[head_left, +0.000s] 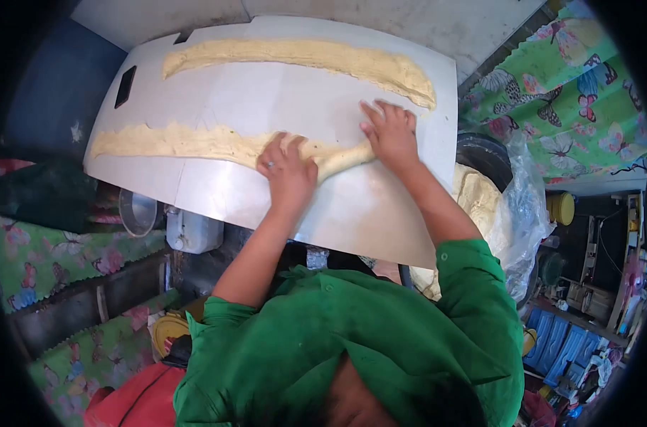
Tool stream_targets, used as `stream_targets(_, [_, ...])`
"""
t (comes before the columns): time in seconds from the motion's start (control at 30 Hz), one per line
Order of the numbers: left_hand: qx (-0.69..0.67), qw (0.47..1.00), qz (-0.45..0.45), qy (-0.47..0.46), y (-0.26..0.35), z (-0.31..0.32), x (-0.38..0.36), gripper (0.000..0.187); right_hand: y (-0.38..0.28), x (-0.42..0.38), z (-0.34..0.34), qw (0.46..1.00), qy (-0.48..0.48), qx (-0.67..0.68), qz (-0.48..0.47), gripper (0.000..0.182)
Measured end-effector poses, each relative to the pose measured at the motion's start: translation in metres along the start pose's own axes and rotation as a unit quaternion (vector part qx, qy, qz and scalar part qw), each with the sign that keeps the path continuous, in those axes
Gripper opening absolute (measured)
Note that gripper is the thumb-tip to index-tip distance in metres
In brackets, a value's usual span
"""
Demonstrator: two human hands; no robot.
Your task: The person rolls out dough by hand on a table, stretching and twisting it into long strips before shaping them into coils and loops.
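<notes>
A long strip of pale yellow dough (pixel 188 144) lies across the near part of the light metal sheet (pixel 224 188). Its left stretch is flat and wide with a ragged far edge; the right stretch narrows into a rounded roll. My left hand (pixel 289 174) is closed over the strip where flat dough meets roll, fingers curled on top and thumb at the near side. Over the roll's right end rests my right hand (pixel 394 139), fingers apart and reaching past the dough; its palm hides the tip. Farther back lies a second flattened dough strip (pixel 295 53).
A dark phone (pixel 125 87) lies at the sheet's left edge. Right of the sheet, a dark tub (pixel 485 156) holds a big mass of dough (pixel 476 203) beside clear plastic (pixel 520 206). A white jug (pixel 194 231) stands below the left front edge. Butterfly-print curtains (pixel 558 92) hang right.
</notes>
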State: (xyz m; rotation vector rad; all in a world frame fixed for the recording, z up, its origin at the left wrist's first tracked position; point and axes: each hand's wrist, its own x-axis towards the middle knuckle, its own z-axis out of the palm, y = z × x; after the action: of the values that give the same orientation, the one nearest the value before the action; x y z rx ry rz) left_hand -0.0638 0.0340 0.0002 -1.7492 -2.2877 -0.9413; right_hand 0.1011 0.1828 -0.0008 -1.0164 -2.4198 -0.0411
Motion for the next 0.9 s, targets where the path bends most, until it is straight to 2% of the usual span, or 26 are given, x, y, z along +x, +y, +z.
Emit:
stream_targets(0.03, [-0.039, 0.998, 0.05, -0.017, -0.003, 0.0, 0.003, 0.021, -0.004, -0.006, -0.002, 1.0, 0.003, 0.0, 0.001, 0.043])
stream_targets(0.07, [-0.038, 0.998, 0.049, -0.018, -0.003, -0.002, 0.0, 0.021, -0.009, -0.022, -0.007, 0.985, -0.093, 0.107, -0.098, 0.044])
stream_targets(0.1, [-0.031, 0.994, 0.083, -0.058, -0.002, -0.007, -0.006, 0.02, -0.01, -0.031, -0.01, 0.94, -0.185, 0.211, -0.195, 0.044])
stream_targets(0.17, [-0.014, 0.978, 0.151, -0.141, -0.004, -0.017, -0.015, 0.02, 0.0, -0.028, -0.02, 0.945, -0.219, 0.167, -0.179, 0.043])
stream_targets(0.23, [0.036, 0.98, 0.131, -0.148, -0.011, -0.02, -0.005, 0.02, 0.002, -0.017, -0.013, 0.945, -0.257, 0.122, -0.163, 0.043])
stream_targets(0.3, [0.059, 0.997, -0.008, -0.057, -0.016, -0.019, 0.015, 0.02, 0.002, 0.009, 0.014, 0.996, -0.056, -0.017, -0.063, 0.043])
stream_targets(0.33, [0.071, 0.997, -0.01, 0.0, -0.018, -0.015, 0.021, 0.023, -0.002, 0.016, 0.016, 0.996, -0.057, -0.02, -0.062, 0.043])
stream_targets(0.37, [0.071, 0.997, -0.006, 0.001, -0.021, -0.014, 0.023, 0.023, -0.007, 0.025, 0.018, 0.998, -0.043, -0.002, -0.047, 0.045])
stream_targets(0.43, [-0.103, 0.99, 0.024, -0.097, -0.031, -0.007, 0.023, 0.023, -0.015, 0.027, 0.013, 0.999, -0.025, 0.017, -0.034, 0.046])
stream_targets(0.47, [-0.045, 0.984, 0.125, -0.121, -0.036, 0.0, 0.012, 0.026, -0.02, 0.01, 0.003, 0.975, -0.136, 0.12, -0.13, 0.047])
stream_targets(0.5, [-0.044, 0.984, 0.122, -0.12, -0.035, -0.005, 0.005, 0.026, -0.02, 0.003, -0.003, 0.919, -0.243, 0.219, -0.222, 0.047])
stream_targets(0.53, [-0.008, 0.984, 0.129, -0.125, -0.033, -0.013, -0.003, 0.025, -0.016, 0.005, -0.007, 0.917, -0.244, 0.221, -0.224, 0.047])
stream_targets(0.57, [0.027, 0.982, 0.135, -0.132, -0.032, -0.021, -0.006, 0.024, -0.013, 0.006, -0.014, 0.926, -0.28, 0.159, -0.199, 0.047])
stream_targets(0.6, [0.073, 0.974, 0.098, -0.189, -0.03, -0.034, 0.002, 0.022, -0.011, 0.01, -0.016, 0.929, -0.313, 0.093, -0.176, 0.047])
stream_targets(0.63, [0.073, 0.974, 0.093, -0.191, -0.035, -0.035, 0.007, 0.022, -0.011, 0.017, -0.003, 0.927, -0.316, 0.094, -0.179, 0.047])
stream_targets(0.67, [0.058, 0.992, 0.039, -0.106, -0.042, -0.034, 0.013, 0.02, -0.009, 0.029, 0.018, 0.977, -0.176, 0.022, -0.123, 0.047])
stream_targets(0.7, [0.043, 0.999, -0.013, -0.017, -0.045, -0.032, 0.02, 0.019, -0.009, 0.04, 0.032, 0.996, -0.026, -0.053, -0.063, 0.048])
stream_targets(0.77, [0.08, 0.996, -0.027, 0.005, -0.048, -0.023, 0.021, 0.021, -0.021, 0.056, 0.036, 0.998, -0.02, -0.012, -0.066, 0.05])
stream_targets(0.83, [-0.068, 0.997, 0.03, -0.038, -0.053, -0.019, 0.023, 0.019, -0.034, 0.056, 0.03, 0.997, -0.014, 0.032, -0.066, 0.052])
stream_targets(0.87, [-0.013, 0.99, 0.096, -0.103, -0.06, -0.014, 0.012, 0.023, -0.045, 0.037, 0.018, 0.972, -0.138, 0.108, -0.155, 0.052])
stream_targets(0.9, [-0.014, 0.99, 0.092, -0.103, -0.058, -0.02, 0.005, 0.023, -0.051, 0.027, 0.011, 0.918, -0.258, 0.18, -0.24, 0.053])
